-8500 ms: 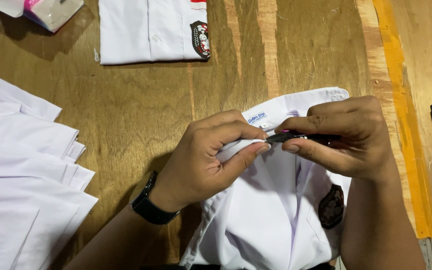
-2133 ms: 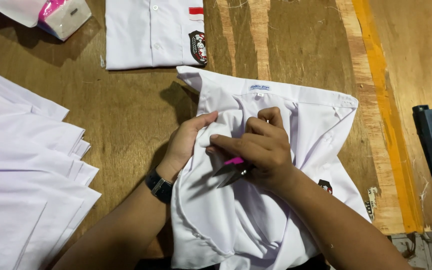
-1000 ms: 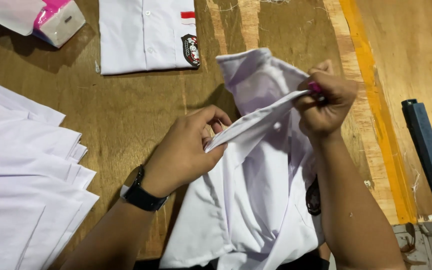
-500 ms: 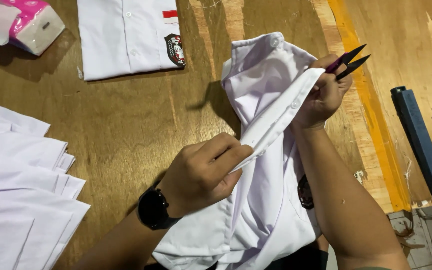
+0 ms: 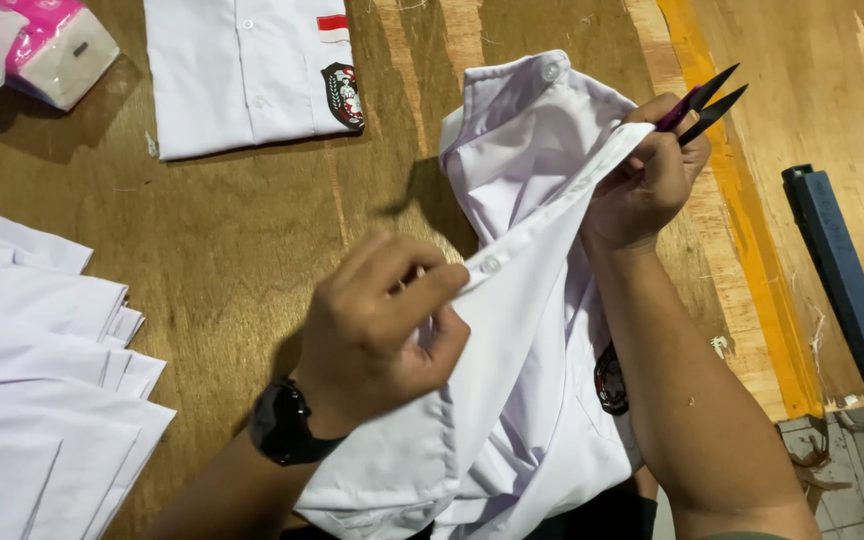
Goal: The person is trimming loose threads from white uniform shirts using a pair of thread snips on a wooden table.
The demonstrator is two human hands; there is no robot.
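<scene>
A white shirt with a round dark badge lies bunched over the wooden table. My left hand, with a black watch on the wrist, pinches the buttoned front edge near a button. My right hand grips the same edge higher up, stretching it taut between the two hands. That hand also holds small thread snips with a pink handle, their dark blades pointing up and to the right.
A folded white shirt with a badge lies at the top. A stack of white fabric pieces sits at left. A pink and white packet is top left. A blue bar runs along the right.
Both hands have lifted the shirt's front edge and pulled it tight. The right hand rose to the upper right with the snips; the left slid down along the edge.
</scene>
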